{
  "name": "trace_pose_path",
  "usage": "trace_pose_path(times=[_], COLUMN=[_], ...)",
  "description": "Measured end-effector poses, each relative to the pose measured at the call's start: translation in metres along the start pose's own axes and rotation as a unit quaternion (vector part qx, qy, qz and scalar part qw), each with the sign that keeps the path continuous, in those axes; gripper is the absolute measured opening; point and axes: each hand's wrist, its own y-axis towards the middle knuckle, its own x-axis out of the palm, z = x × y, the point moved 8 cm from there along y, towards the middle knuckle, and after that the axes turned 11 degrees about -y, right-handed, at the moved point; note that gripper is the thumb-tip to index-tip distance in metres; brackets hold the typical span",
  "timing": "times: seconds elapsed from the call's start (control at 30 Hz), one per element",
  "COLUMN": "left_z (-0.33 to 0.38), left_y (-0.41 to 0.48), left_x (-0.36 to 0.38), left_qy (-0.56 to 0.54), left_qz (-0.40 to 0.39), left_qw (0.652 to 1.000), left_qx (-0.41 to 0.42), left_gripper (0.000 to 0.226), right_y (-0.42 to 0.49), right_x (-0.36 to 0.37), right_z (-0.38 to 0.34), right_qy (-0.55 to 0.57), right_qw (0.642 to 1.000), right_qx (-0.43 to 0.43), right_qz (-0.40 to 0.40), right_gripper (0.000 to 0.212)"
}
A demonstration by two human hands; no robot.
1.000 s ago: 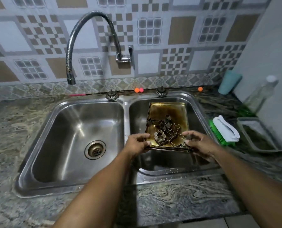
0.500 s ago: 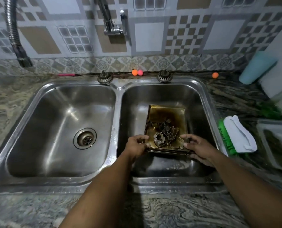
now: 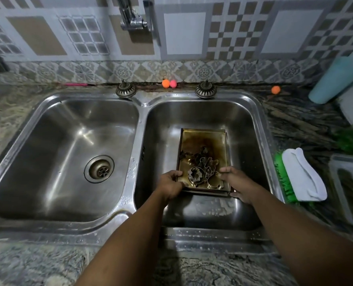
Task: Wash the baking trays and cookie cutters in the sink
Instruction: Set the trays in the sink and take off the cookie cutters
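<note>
A: Count in view?
B: Two basins: left basin (image 3: 47, 162), right basin (image 3: 202, 112). One drain (image 3: 99, 168) showing, in the left.
A: Tray side?
B: One baking tray (image 3: 202, 139) for sure; near edge looks doubled, can't confirm. Cookie cutters (image 3: 200, 170): tangled heap, at least five, exact count unreadable. Two hands gripping it, my left hand (image 3: 170, 185) and right hand (image 3: 238, 185).
A: Counter?
B: Two strainer plugs (image 3: 125, 90). Three small balls (image 3: 165, 83): two orange, one pink. One scrub brush (image 3: 301, 176), one teal cup (image 3: 334, 79), one clear tub (image 3: 345, 158).
</note>
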Motion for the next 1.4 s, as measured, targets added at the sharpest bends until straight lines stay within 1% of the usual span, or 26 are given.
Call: trace_pose_path(times=[0.1, 0.13, 0.23, 0.27, 0.37, 0.4, 0.47, 0.5, 0.53, 0.6, 0.67, 0.73, 0.83, 1.0, 1.1, 1.17, 1.27, 1.3, 1.37, 1.4], left_z=[-0.008, -0.010, -0.012, -0.011, -0.009, -0.008, -0.006, -0.005, -0.005, -0.006, -0.004, 0.004, 0.015, 0.045, 0.051, 0.046, 0.029, 0.024, 0.014, 0.010], left_y=[0.003, 0.004, 0.005, 0.005, 0.004, 0.003, 0.002, 0.002, 0.002, 0.004, 0.004, -0.001, -0.011, -0.034, -0.042, -0.043, -0.030, -0.028, -0.021, -0.018], left_x=[0.002, 0.003, 0.004, 0.004, 0.005, 0.006, 0.008, 0.009, 0.011, 0.011, 0.011, 0.010, 0.007, 0.000, -0.003, -0.003, -0.002, -0.001, 0.001, 0.003], left_qy=[0.010, 0.013, 0.024, 0.026, 0.037, 0.041, 0.052, 0.062, 0.072, 0.082, 0.091, 0.103, 0.119, 0.129, 0.124, 0.133, 0.128, 0.122, 0.106, 0.099], left_qz=[0.000, -0.002, -0.004, -0.004, -0.007, -0.006, -0.007, -0.011, -0.013, -0.012, -0.013, -0.012, -0.014, -0.014, -0.017, -0.016, -0.010, -0.009, -0.006, -0.010], left_qw=[1.000, 0.999, 0.999, 0.999, 0.998, 0.998, 0.997, 0.997, 0.996, 0.995, 0.994, 0.993, 0.992, 0.991, 0.992, 0.991, 0.991, 0.991, 0.993, 0.993], left_qx=[-0.022, -0.030, -0.035, -0.036, -0.042, -0.043, -0.048, -0.052, -0.055, -0.059, -0.055, -0.049, -0.044, -0.013, -0.017, -0.024, -0.041, -0.048, -0.059, -0.062], left_gripper=[0.046, 0.049, 0.055, 0.056, 0.053, 0.051, 0.052, 0.056, 0.062, 0.070, 0.066, 0.054, 0.039, 0.033, 0.047, 0.061, 0.073, 0.076, 0.077, 0.072], right_y=[0.001, 0.001, 0.002, 0.002, 0.000, 0.000, -0.001, -0.001, -0.002, -0.003, -0.004, -0.007, -0.017, -0.033, -0.037, -0.033, -0.016, -0.010, 0.000, 0.005], right_x=[-0.001, -0.001, -0.002, -0.003, -0.003, -0.003, -0.004, -0.004, -0.005, -0.005, -0.005, -0.006, -0.011, -0.021, -0.026, -0.028, -0.026, -0.025, -0.024, -0.024], right_z=[-0.002, -0.002, -0.004, -0.005, -0.008, -0.009, -0.011, -0.012, -0.013, -0.016, -0.016, -0.018, -0.024, -0.042, -0.047, -0.045, -0.034, -0.030, -0.025, -0.020], right_qy=[-0.021, -0.023, -0.034, -0.040, -0.063, -0.072, -0.091, -0.099, -0.107, -0.122, -0.144, -0.161, -0.170, -0.186, -0.200, -0.206, -0.212, -0.213, -0.212, -0.211], right_qw=[1.000, 1.000, 0.999, 0.999, 0.997, 0.996, 0.995, 0.994, 0.992, 0.990, 0.987, 0.984, 0.982, 0.976, 0.971, 0.967, 0.964, 0.963, 0.961, 0.960], right_qx=[-0.002, -0.003, -0.008, -0.012, -0.023, -0.024, -0.027, -0.026, -0.028, -0.033, -0.037, -0.042, -0.042, -0.069, -0.076, -0.078, -0.064, -0.060, -0.054, -0.046], right_qz=[0.015, 0.018, 0.024, 0.025, 0.032, 0.035, 0.042, 0.047, 0.053, 0.061, 0.060, 0.059, 0.069, 0.087, 0.109, 0.129, 0.144, 0.151, 0.167, 0.176], right_gripper=[0.030, 0.028, 0.010, 0.009, 0.028, 0.028, 0.017, 0.012, 0.011, 0.021, 0.028, 0.031, 0.027, 0.022, 0.010, 0.014, 0.019, 0.016, 0.002, 0.012])
